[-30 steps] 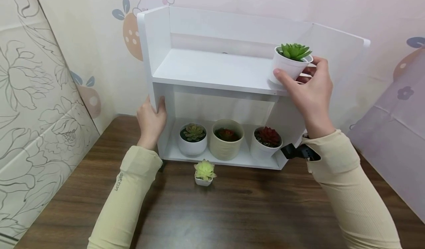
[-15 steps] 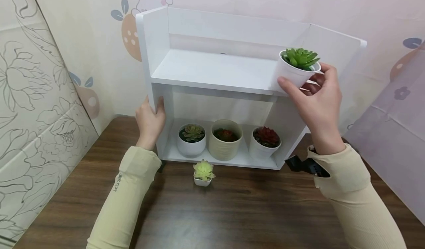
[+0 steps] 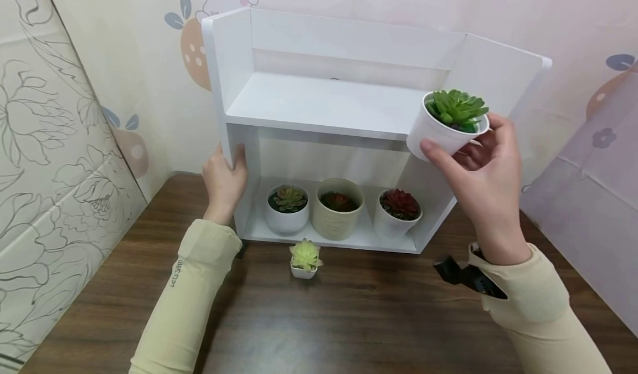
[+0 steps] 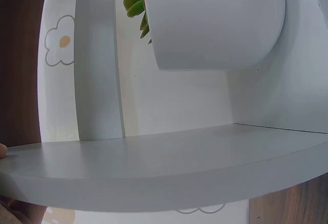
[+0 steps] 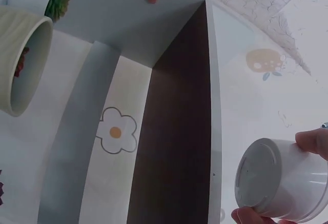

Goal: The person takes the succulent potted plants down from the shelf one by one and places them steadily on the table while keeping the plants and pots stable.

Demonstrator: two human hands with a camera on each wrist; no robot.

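My right hand point(image 3: 485, 169) grips a white pot with a green succulent point(image 3: 448, 127), thumb in front and fingers behind. The pot is tilted, in front of the upper board's right end; in the right wrist view the pot's underside point(image 5: 259, 172) shows, off the board. My left hand point(image 3: 224, 183) holds the left side panel of the white two-tier shelf point(image 3: 319, 102), thumb on the inner face. On the lower tier stand a white pot with a pale green succulent point(image 3: 287, 219), a cream pot point(image 3: 336, 224) and a white pot with a red succulent point(image 3: 394, 224).
A small square pot with a yellow-green succulent point(image 3: 305, 260) stands on the brown wooden table point(image 3: 329, 318), just in front of the shelf. A patterned wall covering point(image 3: 139, 58) is close behind the shelf.
My right hand has drawn the green succulent's pot off the upper board, moving down, to the right and nearer. My left hand stays on the side panel.
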